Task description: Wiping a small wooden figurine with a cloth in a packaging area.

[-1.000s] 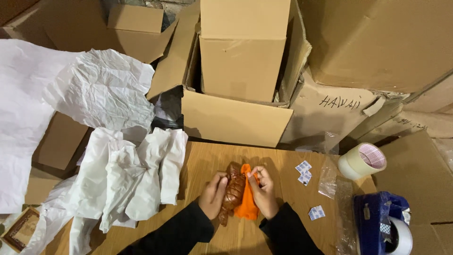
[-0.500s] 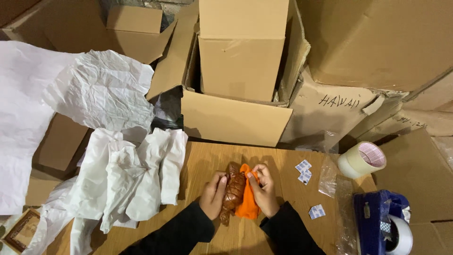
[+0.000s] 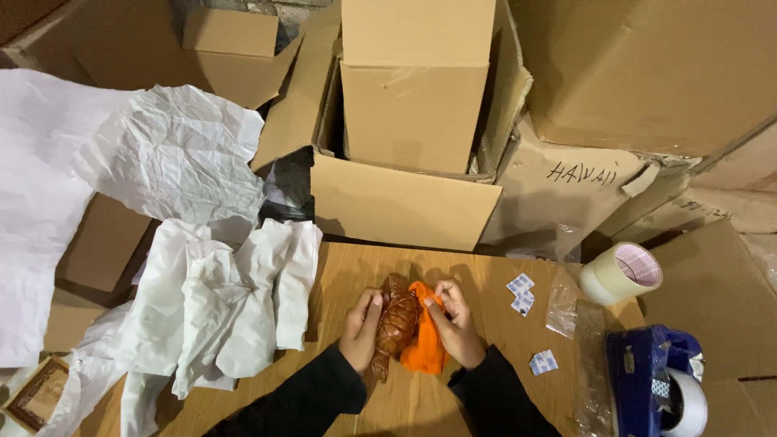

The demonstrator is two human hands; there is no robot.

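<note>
Head camera view: a brown carved wooden figure [image 3: 396, 324] is lying near the middle of the wooden table [image 3: 486, 283], beside an orange cloth [image 3: 424, 350]. The left hand [image 3: 360, 328] is cupping the figure's side, while the right hand [image 3: 455, 324] is pinching the cloth's top edge. Crumpled white paper [image 3: 218, 303] is spilling over the table's left edge; a tape roll [image 3: 622, 273] is sitting toward the right corner.

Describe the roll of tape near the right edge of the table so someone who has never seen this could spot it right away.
Start at the wooden table in front of the cardboard boxes, then look to its far right corner, beyond the right hand. There sits the cream tape roll, tipped so its pinkish core faces up. Unlike the white roll in the blue tape dispenser nearer the camera, it lies loose and bare.
</note>
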